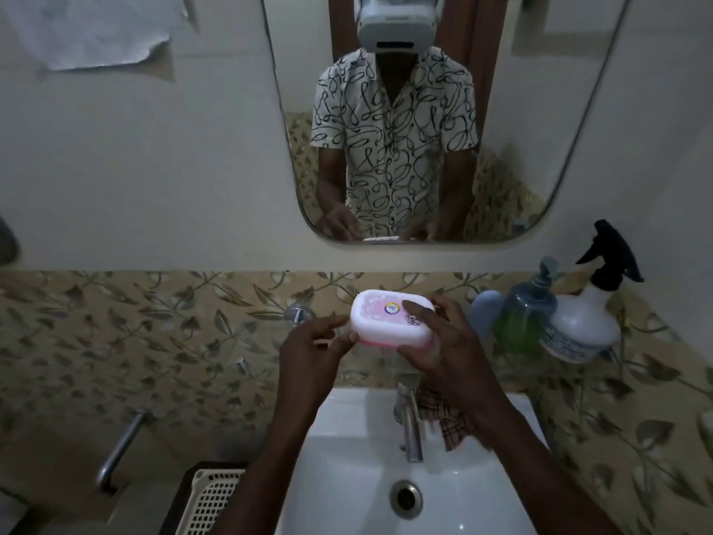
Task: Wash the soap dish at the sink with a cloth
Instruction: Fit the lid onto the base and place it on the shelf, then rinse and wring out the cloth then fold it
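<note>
Both hands grip the soap dish (389, 318): left hand (316, 353), right hand (436, 341) atop.

Both hands hold a white-lidded pink soap dish (391, 317) above the white sink (347, 457): the left hand (312, 349) grips its nine o'clock end, the right hand (436, 341) wraps its three o'clock end. A checked cloth (443, 422) lies beside the tap (409, 426). Bottles stand at three o'clock.
</note>
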